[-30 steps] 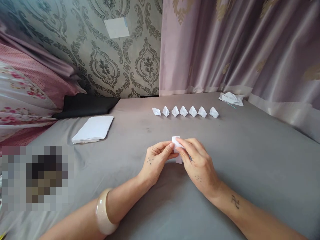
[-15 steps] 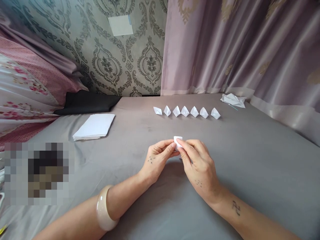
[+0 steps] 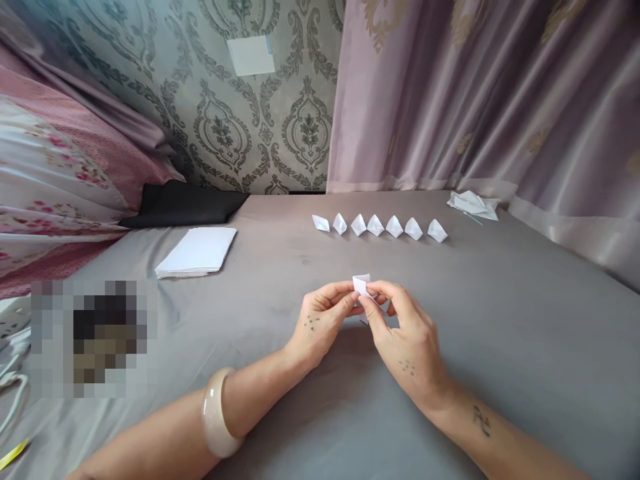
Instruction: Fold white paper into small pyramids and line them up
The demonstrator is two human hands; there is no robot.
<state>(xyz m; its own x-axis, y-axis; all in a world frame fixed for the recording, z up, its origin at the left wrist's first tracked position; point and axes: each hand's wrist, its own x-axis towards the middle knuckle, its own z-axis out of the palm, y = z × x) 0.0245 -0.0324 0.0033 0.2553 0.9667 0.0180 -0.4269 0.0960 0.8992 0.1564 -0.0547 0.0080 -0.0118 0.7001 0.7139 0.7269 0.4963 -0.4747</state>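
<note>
A small piece of folded white paper is held up between my two hands, above the grey cloth. My left hand pinches its left side between thumb and fingers. From the right, my right hand grips the paper with its thumb and index finger. A folded flap opens at the top, and another corner of paper shows below, between the hands; the fingers hide part of it. Beyond my hands stands a row of several small folded paper boats.
To the left lies a stack of white paper sheets, with a black cloth behind it. Crumpled or folded white papers lie at the back right beside a thin stick. A yellow object and white cables are at the left edge.
My right fingers have shifted on the paper, and a flap of it now stands opened out. The view has swung slightly to the left.
</note>
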